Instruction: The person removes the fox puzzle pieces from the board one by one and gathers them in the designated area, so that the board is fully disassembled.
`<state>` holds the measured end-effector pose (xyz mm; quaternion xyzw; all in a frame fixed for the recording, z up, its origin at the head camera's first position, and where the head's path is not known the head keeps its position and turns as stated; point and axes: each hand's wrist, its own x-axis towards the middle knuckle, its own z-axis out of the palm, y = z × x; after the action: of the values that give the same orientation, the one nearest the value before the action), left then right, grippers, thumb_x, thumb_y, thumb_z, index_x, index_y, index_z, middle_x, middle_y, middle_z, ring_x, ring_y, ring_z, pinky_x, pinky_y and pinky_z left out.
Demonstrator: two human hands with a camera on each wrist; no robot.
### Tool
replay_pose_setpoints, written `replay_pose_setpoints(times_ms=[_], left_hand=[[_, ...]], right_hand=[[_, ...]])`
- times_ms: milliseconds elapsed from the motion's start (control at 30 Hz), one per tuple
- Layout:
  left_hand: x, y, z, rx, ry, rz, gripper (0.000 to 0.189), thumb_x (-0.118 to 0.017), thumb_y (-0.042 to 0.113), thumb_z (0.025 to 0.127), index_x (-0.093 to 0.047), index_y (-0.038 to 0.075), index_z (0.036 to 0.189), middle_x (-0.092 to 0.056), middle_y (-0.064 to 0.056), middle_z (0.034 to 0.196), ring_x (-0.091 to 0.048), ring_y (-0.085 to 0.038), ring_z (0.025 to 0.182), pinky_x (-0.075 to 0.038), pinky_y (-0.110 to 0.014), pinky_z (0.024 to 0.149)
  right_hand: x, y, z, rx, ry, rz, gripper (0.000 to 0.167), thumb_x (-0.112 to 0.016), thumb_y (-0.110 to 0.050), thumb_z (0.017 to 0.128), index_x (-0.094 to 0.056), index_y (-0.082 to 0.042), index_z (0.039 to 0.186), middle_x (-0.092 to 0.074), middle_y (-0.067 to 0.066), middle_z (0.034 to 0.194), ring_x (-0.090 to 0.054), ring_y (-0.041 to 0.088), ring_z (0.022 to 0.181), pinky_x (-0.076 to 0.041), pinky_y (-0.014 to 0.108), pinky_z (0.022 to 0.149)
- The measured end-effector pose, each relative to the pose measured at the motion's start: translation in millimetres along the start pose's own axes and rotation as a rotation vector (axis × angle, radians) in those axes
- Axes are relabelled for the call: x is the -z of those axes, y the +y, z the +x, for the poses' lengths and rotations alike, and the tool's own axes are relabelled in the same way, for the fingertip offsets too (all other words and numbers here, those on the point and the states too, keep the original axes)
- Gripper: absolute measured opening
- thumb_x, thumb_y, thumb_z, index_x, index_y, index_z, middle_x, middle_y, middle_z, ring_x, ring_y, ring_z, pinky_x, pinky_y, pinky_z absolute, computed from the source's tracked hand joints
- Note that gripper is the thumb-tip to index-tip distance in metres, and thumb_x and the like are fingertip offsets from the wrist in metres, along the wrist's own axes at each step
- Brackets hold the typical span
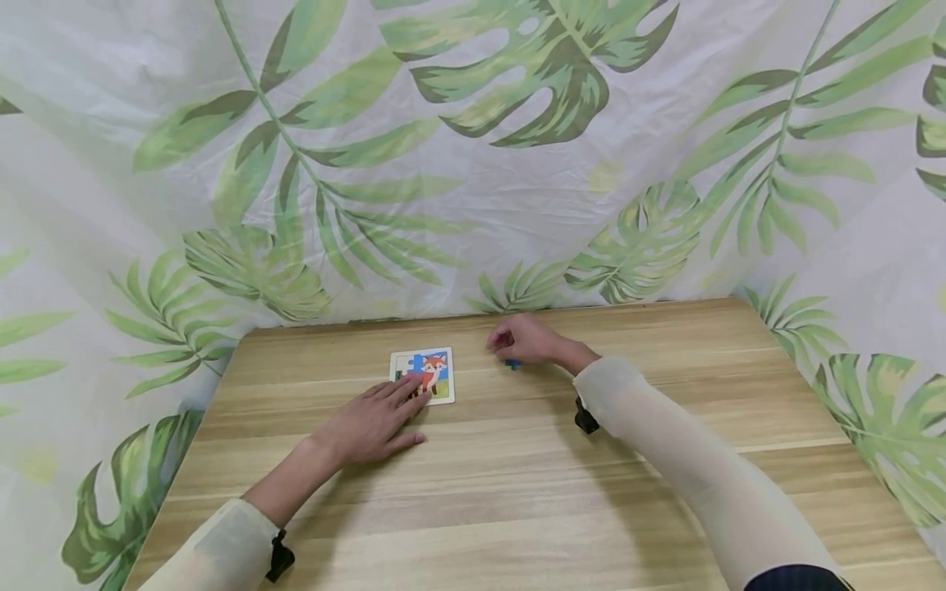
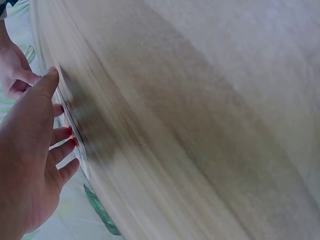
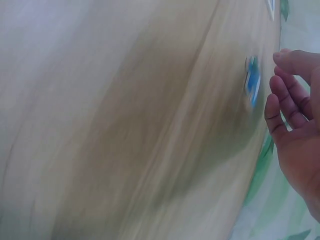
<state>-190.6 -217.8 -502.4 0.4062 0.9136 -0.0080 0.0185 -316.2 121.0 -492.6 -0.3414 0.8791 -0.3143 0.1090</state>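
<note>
A small square jigsaw puzzle [image 1: 441, 361] with a fox picture and a white border lies on the table. Its upper left part shows pale board beside the coloured pieces. My left hand [image 1: 377, 420] rests fingertips on the puzzle's lower part, fingers spread and fairly straight, covering some of the picture. To the right of the puzzle, my right hand [image 1: 528, 338] hovers with loosely bent fingers, thumb near the index finger. Just below it a blue puzzle piece [image 3: 252, 82] lies on the wood, apart from the fingers in the right wrist view. Nothing shows between those fingertips.
The wooden table [image 1: 473, 501] extends toward me and to both sides. Behind its far edge hangs a white cloth [image 1: 517, 205] with green leaf prints, close beyond the right hand. Both wrists carry small black devices [image 1: 586, 416] under pale sleeves.
</note>
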Motion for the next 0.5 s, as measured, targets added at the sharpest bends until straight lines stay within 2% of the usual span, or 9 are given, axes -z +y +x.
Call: replay_pose_setpoints(times_ms=[300,500], left_hand=[[-2.4,-0.6,1.7,-0.018,0.053,-0.002,0.068,-0.055,0.051,0.109,-0.046,0.008,0.161,-0.037,-0.017,0.169,-0.038,-0.036,0.155,-0.039,-0.058,0.121],[-3.6,-0.4,4.4,-0.035,0.028,-0.020,0.070,-0.051,0.051,0.110,-0.039,0.009,0.165,-0.030,-0.017,0.172,-0.032,-0.037,0.158,-0.033,-0.057,0.125]], right_hand=[[-12.7,-22.0,18.8,0.031,-0.033,0.006,0.019,-0.076,-0.001,0.092,-0.080,-0.003,0.111,-0.077,0.006,0.104,-0.070,0.016,0.094,-0.058,0.027,0.087],[-21.2,-31.5,29.4,0.034,-0.056,0.013,0.024,-0.075,-0.001,0.093,-0.079,-0.003,0.117,-0.078,0.008,0.109,-0.070,0.017,0.100,-0.058,0.027,0.092]])
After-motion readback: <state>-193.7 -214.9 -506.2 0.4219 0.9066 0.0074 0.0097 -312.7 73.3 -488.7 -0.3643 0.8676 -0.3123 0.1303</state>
